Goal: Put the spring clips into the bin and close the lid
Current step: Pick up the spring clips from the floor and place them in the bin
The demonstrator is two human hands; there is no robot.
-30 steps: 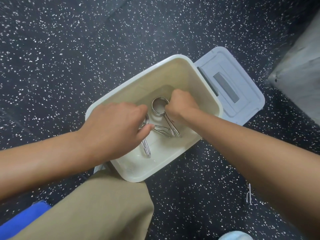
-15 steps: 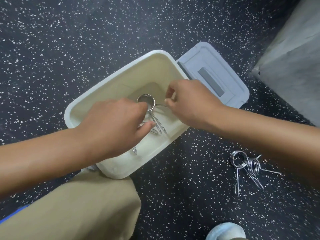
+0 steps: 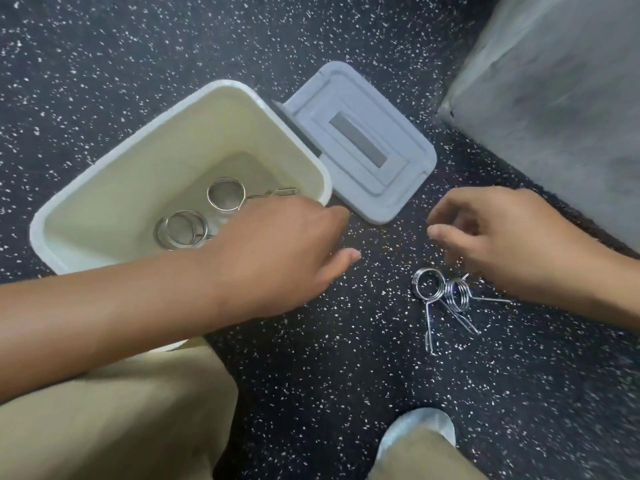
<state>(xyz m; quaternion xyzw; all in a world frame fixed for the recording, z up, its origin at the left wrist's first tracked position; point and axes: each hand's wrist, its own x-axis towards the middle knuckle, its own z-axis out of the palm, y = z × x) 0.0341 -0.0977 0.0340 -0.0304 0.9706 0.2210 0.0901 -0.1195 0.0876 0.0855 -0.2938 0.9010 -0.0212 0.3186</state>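
The floor (image 3: 346,375) is black, flecked all over with small white specks. The bin (image 3: 138,161) is cream inside, with a paler, near-white rim. The lid (image 3: 391,143) is pale grey-blue, with a darker grey rectangle at its middle and a dark strip along the edge nearest the bin. The clips in the bin (image 3: 225,195) and the clips on the floor (image 3: 446,292) are bright silver metal with white glints. The trousers (image 3: 121,420) are plain khaki. The shoe (image 3: 415,427) tip is light blue-white. The block (image 3: 561,98) at the upper right is mottled grey.
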